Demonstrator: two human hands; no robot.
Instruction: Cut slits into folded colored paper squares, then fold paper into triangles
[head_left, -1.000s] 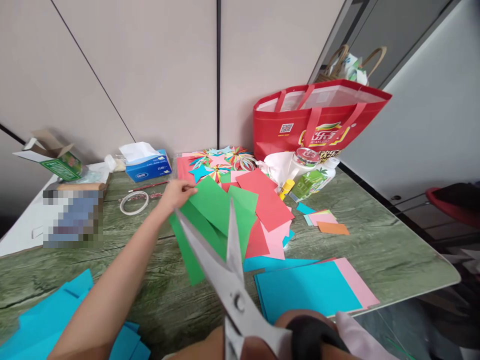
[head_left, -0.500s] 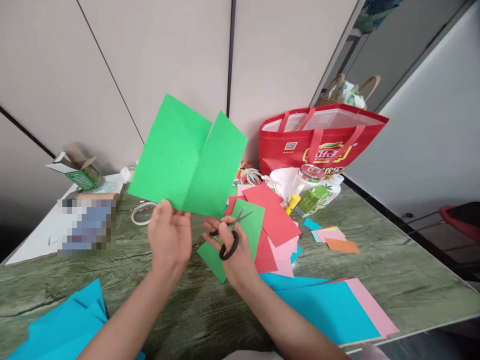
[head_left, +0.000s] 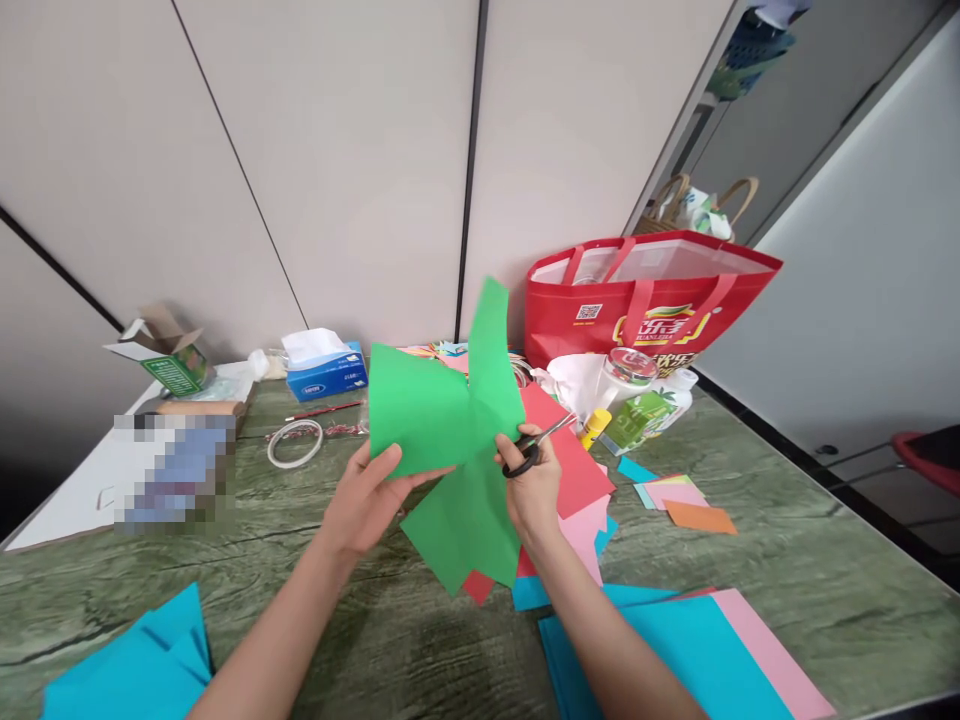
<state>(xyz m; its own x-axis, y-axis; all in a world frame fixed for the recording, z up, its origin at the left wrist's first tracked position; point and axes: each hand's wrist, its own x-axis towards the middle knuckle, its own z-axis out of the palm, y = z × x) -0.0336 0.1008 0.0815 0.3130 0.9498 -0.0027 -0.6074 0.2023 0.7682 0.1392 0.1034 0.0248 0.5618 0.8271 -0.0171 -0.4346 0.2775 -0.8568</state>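
A sheet of green paper (head_left: 420, 410), cut part way down from its top edge, is held up in front of me. My left hand (head_left: 360, 505) is closed on its lower left corner, thumb in front. In my right hand (head_left: 536, 500) is a pair of scissors (head_left: 525, 457) with black handles, blades pointing up and right. The fingertips of that hand also pinch the right edge of the sheet, whose right-hand strip bends upward. Below lies more green paper (head_left: 450, 540), partly on red sheets (head_left: 574, 455).
A red shopping bag (head_left: 570, 320) stands at the back right, near a glue stick (head_left: 595, 428) and a milk carton (head_left: 634, 420). Blue sheets (head_left: 697, 650) lie front right, others (head_left: 142, 660) front left. A tissue box (head_left: 326, 378) and a tape roll (head_left: 295, 443) sit left of centre.
The green paper has come down and to the right, and its cut halves now spread apart. My right hand has moved from below the sheet to its right edge, scissors still in it.
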